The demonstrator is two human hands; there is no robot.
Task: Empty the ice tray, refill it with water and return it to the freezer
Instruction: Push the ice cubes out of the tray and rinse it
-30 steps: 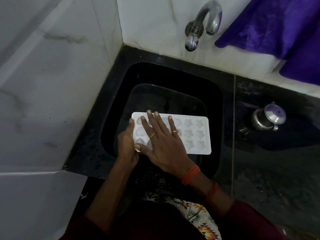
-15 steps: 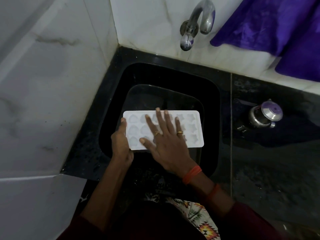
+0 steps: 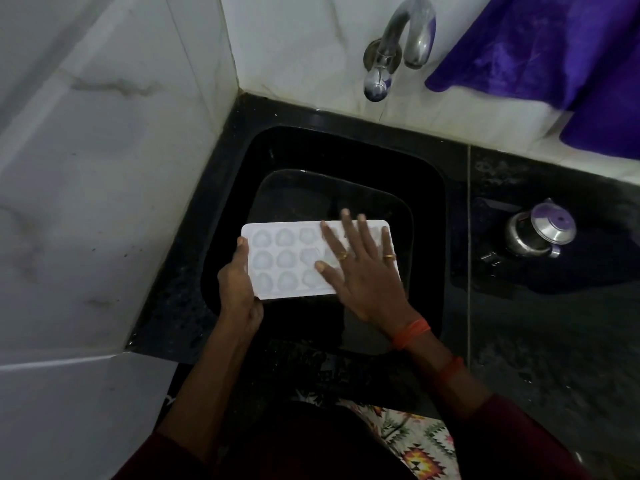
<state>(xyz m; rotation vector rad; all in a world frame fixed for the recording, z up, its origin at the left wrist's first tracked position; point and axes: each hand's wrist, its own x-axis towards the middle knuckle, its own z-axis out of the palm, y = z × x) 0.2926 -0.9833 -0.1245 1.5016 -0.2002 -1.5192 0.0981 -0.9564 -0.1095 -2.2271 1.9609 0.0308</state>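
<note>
A white plastic ice tray, rectangular with rounded corners, is held flat over a black square sink whose walls are smooth and glossy. The side facing up shows rows of rounded, domed bumps, three deep; the right part of the tray is covered, so the full count cannot be told.

The left hand is clamped on the tray's short left edge, at 9 o'clock from the tray's middle, thumb lying on top along the rim. The right hand lies palm down on the right half, fingers spread apart and flat, gripping nothing; two gold rings show on it and orange thread bands circle the wrist.

The sink is set in a speckled black stone counter. A curved chrome tap juts from the white veined marble wall at 12 o'clock from the tray. A purple cloth hangs at 2 o'clock, and a small steel lidded pot stands on the counter at 3 o'clock, well apart from the sink.

The tray's far long edge and right end sit inside the sink's walls with dark open space around them; the marble wall closes the left side.
</note>
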